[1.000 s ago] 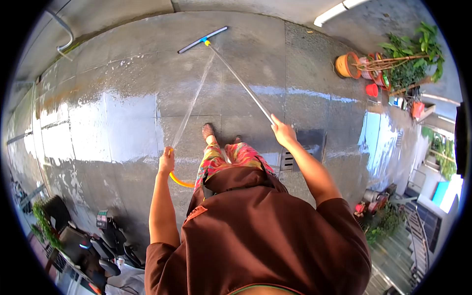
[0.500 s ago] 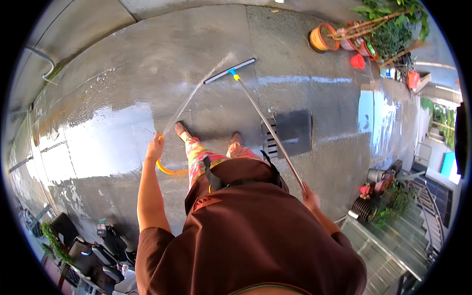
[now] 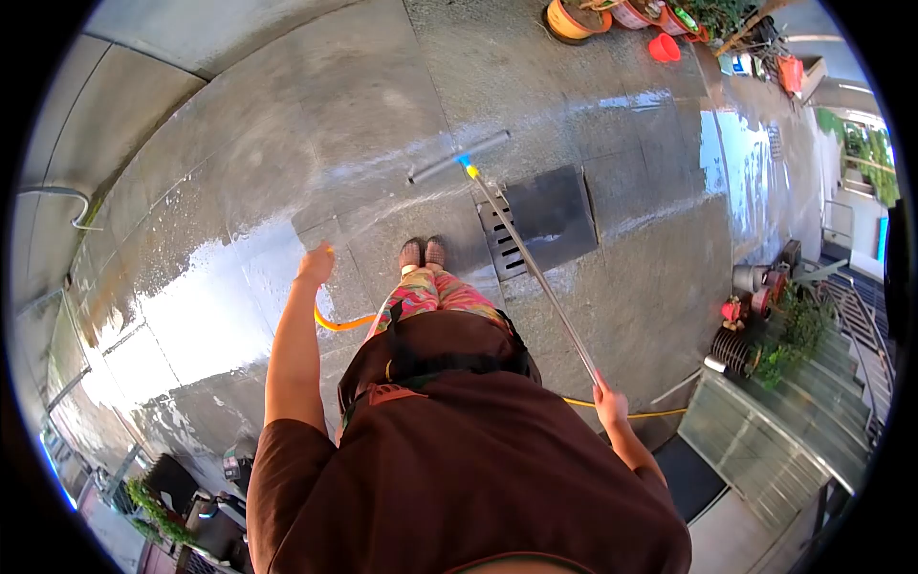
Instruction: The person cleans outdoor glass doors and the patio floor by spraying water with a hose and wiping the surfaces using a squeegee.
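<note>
My left hand (image 3: 316,262) is closed around the end of an orange hose (image 3: 342,325), which curves down toward my legs. A thin spray of water leaves it toward the upper right. My right hand (image 3: 610,406) grips the top end of a long-handled floor squeegee (image 3: 547,283). Its wide dark blade (image 3: 461,158), joined by a blue and yellow fitting, is at the wet floor ahead of my feet; whether it touches is blurred. My shoes (image 3: 423,253) stand side by side below the blade.
A dark drain cover (image 3: 545,222) with slots lies right of my feet, under the squeegee pole. Potted plants (image 3: 577,21) and a red bucket (image 3: 665,48) stand at upper right. Glass railing (image 3: 736,426) and stairs are at lower right, a parked scooter (image 3: 215,517) at lower left.
My feet, apart before, are now together. The water spray has swung from upward to rightward, off the blade. The squeegee blade sits closer to my feet, and the whole view has shifted.
</note>
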The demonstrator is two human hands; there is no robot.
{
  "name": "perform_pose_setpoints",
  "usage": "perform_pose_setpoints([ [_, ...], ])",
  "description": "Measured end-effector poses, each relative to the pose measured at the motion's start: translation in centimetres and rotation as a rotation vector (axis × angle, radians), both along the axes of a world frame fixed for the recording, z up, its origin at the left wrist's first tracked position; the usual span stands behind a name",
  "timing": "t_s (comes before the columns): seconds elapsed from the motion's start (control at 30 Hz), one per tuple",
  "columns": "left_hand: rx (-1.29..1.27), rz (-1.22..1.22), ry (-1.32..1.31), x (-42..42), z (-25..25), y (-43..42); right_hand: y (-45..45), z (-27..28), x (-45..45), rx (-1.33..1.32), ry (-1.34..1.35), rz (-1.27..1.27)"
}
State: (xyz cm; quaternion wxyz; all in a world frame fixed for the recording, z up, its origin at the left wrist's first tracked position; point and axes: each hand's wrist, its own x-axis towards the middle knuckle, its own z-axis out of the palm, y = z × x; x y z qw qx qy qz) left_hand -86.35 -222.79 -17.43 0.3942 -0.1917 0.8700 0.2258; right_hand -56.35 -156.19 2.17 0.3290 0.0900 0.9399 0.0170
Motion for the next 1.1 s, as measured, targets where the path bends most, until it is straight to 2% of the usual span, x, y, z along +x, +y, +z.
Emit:
perform_pose_setpoints([
  [0.07, -0.038, 0.095, -0.002, -0.5, 0.7, 0.1, -2.5, -2.3, -5.6, 0.036, -0.150, -0.079],
  [0.2, -0.063, 0.159, -0.016, -0.1, 0.9, -1.1, -8.0, -5.9, -15.5, -0.152, -0.010, -0.158],
  [0.33, -0.062, 0.224, -0.056, 1.3, 0.9, -3.0, -7.9, -6.6, -15.4, -0.259, 0.103, -0.189],
  [0.37, -0.056, 0.250, -0.080, 1.6, 1.0, -3.3, -6.3, -5.7, -13.1, -0.272, 0.097, -0.235],
  [0.4, -0.048, 0.277, -0.103, 1.9, 1.1, -3.7, -4.4, -4.8, -11.0, -0.192, -0.021, -0.273],
  [0.47, -0.071, 0.299, -0.163, 3.1, 0.3, -4.4, -0.3, -2.4, -5.1, -0.219, 0.064, -0.167],
  [0.53, -0.077, 0.335, -0.199, 4.3, 0.1, -4.9, 1.3, 2.2, -2.0, -0.174, -0.003, -0.122],
  [0.6, -0.113, 0.398, -0.238, 6.0, -0.7, -5.5, 2.0, 5.3, -1.5, -0.026, -0.092, 0.016],
  [0.7, -0.145, 0.517, -0.273, 8.0, -2.1, -7.1, 2.3, 6.3, -4.4, -0.018, -0.114, 0.145],
  [0.73, -0.159, 0.587, -0.256, 8.8, -2.3, -7.6, 2.8, 5.2, -5.3, -0.022, -0.061, 0.216],
  [0.87, -0.130, 0.742, -0.086, 9.4, -1.5, -8.5, -1.9, 1.0, -15.1, 0.058, -0.206, 0.219],
  [0.97, -0.173, 0.696, 0.082, 8.9, -1.6, -8.1, -8.1, -4.5, -22.3, -0.053, -0.202, 0.130],
  [1.03, -0.109, 0.729, 0.141, 7.7, -1.5, -7.5, -13.5, -8.0, -26.7, -0.074, -0.123, 0.199],
  [1.1, -0.067, 0.744, 0.173, 6.3, -0.9, -6.5, -19.6, -7.5, -30.7, -0.163, 0.016, 0.167],
])
